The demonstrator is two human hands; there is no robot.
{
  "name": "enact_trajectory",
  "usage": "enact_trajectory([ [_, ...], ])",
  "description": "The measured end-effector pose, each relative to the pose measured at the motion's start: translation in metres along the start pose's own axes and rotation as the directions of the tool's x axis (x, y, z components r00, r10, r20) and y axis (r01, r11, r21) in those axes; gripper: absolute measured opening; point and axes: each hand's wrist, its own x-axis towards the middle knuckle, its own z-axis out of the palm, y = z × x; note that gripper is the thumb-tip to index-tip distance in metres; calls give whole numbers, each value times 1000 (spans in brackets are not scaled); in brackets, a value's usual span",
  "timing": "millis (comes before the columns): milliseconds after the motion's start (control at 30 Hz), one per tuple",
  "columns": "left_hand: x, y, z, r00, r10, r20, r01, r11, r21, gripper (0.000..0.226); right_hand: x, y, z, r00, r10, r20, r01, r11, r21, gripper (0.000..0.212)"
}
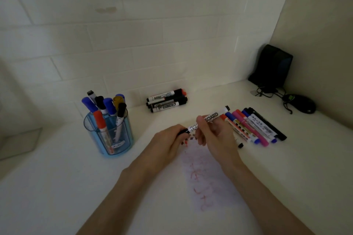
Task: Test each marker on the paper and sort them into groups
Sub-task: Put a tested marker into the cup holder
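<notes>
A white whiteboard marker (212, 116) with black ends hangs over the paper (206, 173), which bears red scribbles. My right hand (215, 135) grips the marker's barrel near the middle. My left hand (168, 141) pinches its black end at the lower left. A blue cup (108, 133) on the left holds several markers. Three thick markers (166, 100) lie stacked by the wall. A row of several coloured markers (254, 126) lies to the right of my hands.
A black mouse (301, 104) with its cable and a black box (271, 66) stand in the far right corner. A tiled wall runs behind the white table. A clear box (19, 143) sits at the left edge.
</notes>
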Motion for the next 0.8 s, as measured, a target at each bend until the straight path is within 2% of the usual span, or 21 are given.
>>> enact_trajectory([
  [167,0,4,-5,996,52,68,-41,987,-156,24,4,-4,-5,999,-31,35,33,998,-60,41],
  [367,3,3,-9,982,91,163,-26,930,-366,28,2,-8,-6,997,-44,66,48,998,-50,35],
  [533,2,1,-10,975,86,207,14,898,-441,31,1,-7,-6,997,-36,69,39,999,-36,31],
  [667,-3,10,2,999,21,50,-9,973,-229,19,2,-7,-4,999,-45,18,45,999,-23,35],
  [767,-4,16,6,998,68,-13,-66,989,129,29,-1,-3,-2,999,-50,12,50,999,-15,37],
  [800,-2,18,7,997,74,-15,-70,978,196,32,-2,-2,-1,999,-44,32,45,998,-35,38],
])
